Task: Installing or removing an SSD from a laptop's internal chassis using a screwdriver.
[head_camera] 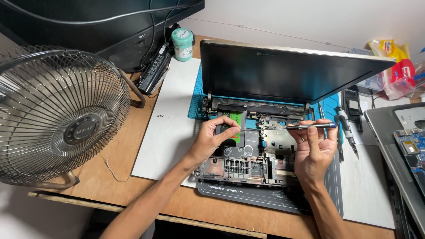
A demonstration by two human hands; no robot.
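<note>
Opened dark laptop with bottom shell stripped to bare frame (248, 170), at centre of view: lid raised toward 12 o'clock, screen dark, chassis showing metal ribs, slots and a grid-shaped bay at its 6 o'clock edge. Resting on a grey work mat (265, 194) over a blue mat (197, 95), both on a brown wooden desk (133, 146).

Flat black rectangular drive with green label (233, 132), seated in the upper-left bay of the frame, roughly 10 o'clock from chassis centre. Left hand (212, 137) pinched on its left and top edges, thumb and forefinger closed against the casing, forearm entering from 7 o'clock.

Slim metal screwdriver with blue end cap (310, 126), held level at 2 o'clock from chassis centre, tip pointing toward the drive, just short of the left hand's fingertips. Right hand (315, 148) clamped around the shaft, fingers curled over it, palm covering part of the right half of the frame.

Surroundings, largest first. Round wire-caged metal desk fan (62, 115) at 9 o'clock. Black monitor (88, 22) at 11 o'clock. Second silver laptop with exposed blue circuit board (407, 146) at 3 o'clock. White sheet (170, 119) under the blue mat's left side. Black elongated battery pack (152, 68) at 11 o'clock. Yellow and red plastic bags (398, 62) at 2 o'clock. Small green-lidded jar (182, 44) at 12 o'clock. Spare black-handled screwdriver (347, 130) lying just right of the right hand.
</note>
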